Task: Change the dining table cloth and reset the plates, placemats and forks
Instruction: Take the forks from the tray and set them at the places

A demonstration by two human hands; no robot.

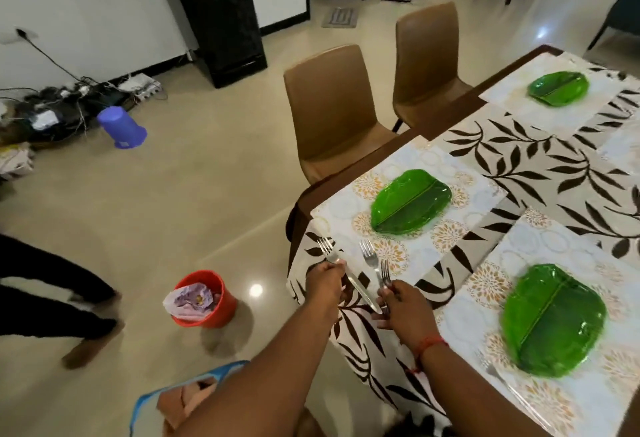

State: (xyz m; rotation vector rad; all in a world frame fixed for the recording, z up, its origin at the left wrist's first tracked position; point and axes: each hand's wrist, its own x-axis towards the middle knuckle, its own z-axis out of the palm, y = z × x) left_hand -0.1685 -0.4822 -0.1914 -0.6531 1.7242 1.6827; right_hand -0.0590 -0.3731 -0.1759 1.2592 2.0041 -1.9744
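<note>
Forks are being laid: the left hand (325,280) grips one fork (341,272), the right hand (403,308) holds two forks (375,268); next, set one beside the near plate (410,201).

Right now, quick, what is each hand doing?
Left hand: closed, gripping one fork.
Right hand: closed, holding two forks upright.

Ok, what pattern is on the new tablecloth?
Dark brown leafy vines on white tablecloth, clearest in the head view.
</note>
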